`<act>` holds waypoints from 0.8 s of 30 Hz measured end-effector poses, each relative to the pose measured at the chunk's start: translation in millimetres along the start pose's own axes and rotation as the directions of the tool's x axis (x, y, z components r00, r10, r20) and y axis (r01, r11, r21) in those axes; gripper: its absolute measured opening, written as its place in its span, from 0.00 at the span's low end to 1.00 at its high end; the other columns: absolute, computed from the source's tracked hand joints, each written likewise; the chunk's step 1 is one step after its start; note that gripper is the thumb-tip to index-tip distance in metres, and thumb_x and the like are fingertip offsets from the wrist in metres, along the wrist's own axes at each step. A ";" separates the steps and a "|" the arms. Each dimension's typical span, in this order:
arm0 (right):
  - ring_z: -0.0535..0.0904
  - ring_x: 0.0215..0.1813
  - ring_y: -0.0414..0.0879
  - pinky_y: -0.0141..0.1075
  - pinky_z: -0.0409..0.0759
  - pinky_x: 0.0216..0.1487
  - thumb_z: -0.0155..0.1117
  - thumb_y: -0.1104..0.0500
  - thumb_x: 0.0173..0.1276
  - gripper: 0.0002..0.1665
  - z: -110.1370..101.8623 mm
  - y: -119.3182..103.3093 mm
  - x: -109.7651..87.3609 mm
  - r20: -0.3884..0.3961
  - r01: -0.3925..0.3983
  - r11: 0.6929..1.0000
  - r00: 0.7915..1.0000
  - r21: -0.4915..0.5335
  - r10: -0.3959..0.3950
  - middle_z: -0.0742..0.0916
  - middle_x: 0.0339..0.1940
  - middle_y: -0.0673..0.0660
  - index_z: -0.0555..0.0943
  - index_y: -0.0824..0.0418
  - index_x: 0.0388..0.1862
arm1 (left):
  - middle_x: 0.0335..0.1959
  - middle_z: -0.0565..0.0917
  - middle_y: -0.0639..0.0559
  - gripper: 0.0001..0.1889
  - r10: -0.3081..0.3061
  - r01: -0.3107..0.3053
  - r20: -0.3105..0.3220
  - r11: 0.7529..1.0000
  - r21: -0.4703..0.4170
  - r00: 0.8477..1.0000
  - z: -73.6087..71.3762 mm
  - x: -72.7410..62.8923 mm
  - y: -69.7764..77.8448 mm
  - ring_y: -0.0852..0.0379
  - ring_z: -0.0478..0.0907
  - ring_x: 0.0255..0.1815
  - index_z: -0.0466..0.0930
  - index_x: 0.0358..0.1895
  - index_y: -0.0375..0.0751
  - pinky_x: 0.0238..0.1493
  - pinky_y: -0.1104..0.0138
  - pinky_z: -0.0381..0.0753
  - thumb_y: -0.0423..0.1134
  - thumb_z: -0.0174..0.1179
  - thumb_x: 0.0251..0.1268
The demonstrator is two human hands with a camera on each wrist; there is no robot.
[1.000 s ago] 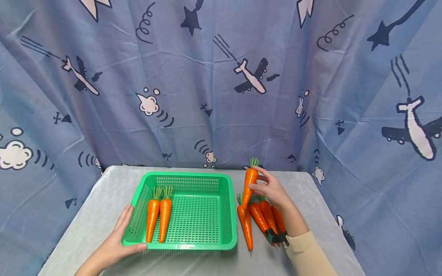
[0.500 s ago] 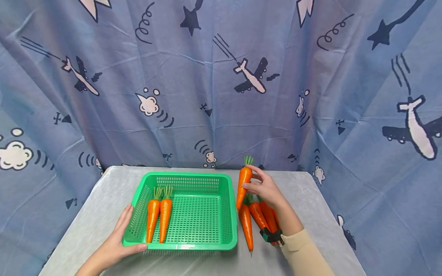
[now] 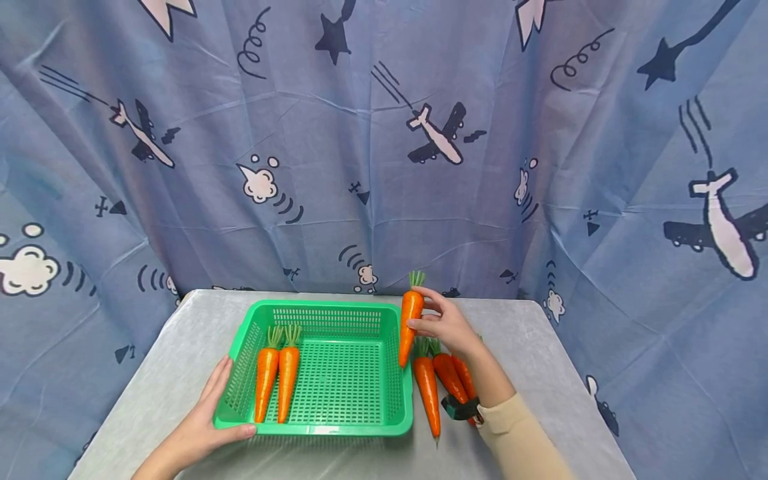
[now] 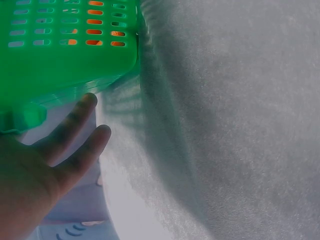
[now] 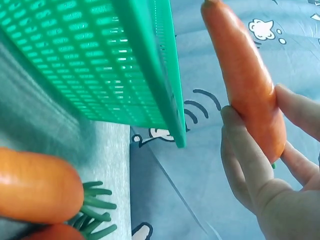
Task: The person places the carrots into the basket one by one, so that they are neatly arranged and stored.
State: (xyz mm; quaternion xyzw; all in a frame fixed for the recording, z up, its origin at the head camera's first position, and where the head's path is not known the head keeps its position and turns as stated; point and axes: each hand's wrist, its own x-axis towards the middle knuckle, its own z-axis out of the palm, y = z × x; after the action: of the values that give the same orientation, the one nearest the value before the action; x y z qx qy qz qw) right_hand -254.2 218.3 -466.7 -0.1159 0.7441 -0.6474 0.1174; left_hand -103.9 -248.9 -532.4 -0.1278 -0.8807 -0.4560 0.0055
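Fingers and thumb of my right hand point(image 3: 447, 328) pinch an orange carrot point(image 3: 411, 312) by its thick upper part, green stub up and tip down. In the head view it overlaps the right rim of a green plastic basket point(image 3: 360, 430); the right wrist view shows the carrot point(image 5: 250, 80) held above that rim. My left hand point(image 3: 201, 423) rests at the basket's near left corner, thumb along the front rim, fingers stretched along the left side. Two carrots lie side by side inside, a left one point(image 3: 267, 381) and a right one point(image 3: 288, 381).
Right of the basket, several more carrots lie on the grey-white tabletop point(image 3: 540, 373), the nearest carrot point(image 3: 427, 390) close to the basket wall. My right forearm partly covers the others. A blue curtain point(image 3: 300, 200) with airplane prints hangs behind and at both sides.
My right hand has carried the carrot leftward, from above the table carrots to the basket's right rim. The left hand and the two carrots inside have stayed put.
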 end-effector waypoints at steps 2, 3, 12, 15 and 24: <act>0.84 0.54 0.55 0.53 0.84 0.52 0.72 0.61 0.66 0.42 3.0 -0.9 1.3 0.004 -0.005 1.000 1.000 -0.002 0.005 0.70 0.71 0.68 0.66 0.48 0.77 | 0.84 0.37 0.43 0.64 -0.010 0.010 0.005 1.000 -0.001 1.000 -0.5 0.4 0.9 0.86 0.34 0.72 0.35 0.84 0.51 0.74 0.67 0.53 0.42 0.77 0.51; 0.84 0.54 0.55 0.54 0.84 0.53 0.72 0.61 0.66 0.42 4.3 -1.4 2.0 0.008 -0.005 1.000 1.000 -0.004 0.005 0.70 0.71 0.68 0.66 0.48 0.76 | 0.84 0.37 0.43 0.64 -0.018 0.018 0.008 1.000 0.005 1.000 -0.9 0.6 1.5 0.86 0.34 0.72 0.34 0.84 0.51 0.75 0.57 0.55 0.42 0.76 0.52; 0.85 0.53 0.56 0.49 0.86 0.49 0.73 0.63 0.65 0.41 16.9 -6.4 6.1 0.051 0.019 1.000 0.999 0.003 -0.019 0.72 0.70 0.67 0.68 0.48 0.75 | 0.84 0.37 0.42 0.64 -0.003 0.003 0.004 1.000 0.007 1.000 -1.0 1.4 1.7 0.85 0.34 0.73 0.35 0.84 0.50 0.67 0.81 0.49 0.42 0.77 0.52; 0.85 0.53 0.55 0.48 0.86 0.50 0.73 0.64 0.65 0.42 21.0 -7.7 7.2 0.070 0.012 1.000 0.997 0.008 -0.013 0.72 0.70 0.67 0.68 0.48 0.75 | 0.84 0.36 0.46 0.64 -0.012 0.012 0.008 1.000 0.004 1.000 -1.0 1.5 1.4 0.85 0.34 0.73 0.35 0.84 0.50 0.75 0.59 0.54 0.42 0.77 0.51; 0.85 0.49 0.55 0.49 0.86 0.49 0.73 0.65 0.65 0.41 36.2 -10.1 13.3 0.107 0.018 1.000 0.994 0.023 -0.020 0.73 0.69 0.66 0.69 0.48 0.74 | 0.84 0.35 0.48 0.65 -0.027 0.027 0.013 1.000 0.003 1.000 -1.1 1.6 1.1 0.87 0.34 0.71 0.34 0.84 0.51 0.62 0.28 0.58 0.42 0.77 0.51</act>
State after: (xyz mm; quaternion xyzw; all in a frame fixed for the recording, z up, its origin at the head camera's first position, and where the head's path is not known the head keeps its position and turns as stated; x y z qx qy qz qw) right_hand -254.8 178.7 -461.9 -0.1562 0.7284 -0.6495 0.1522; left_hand -105.4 -248.8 -530.7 -0.1188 -0.8831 -0.4539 -0.0065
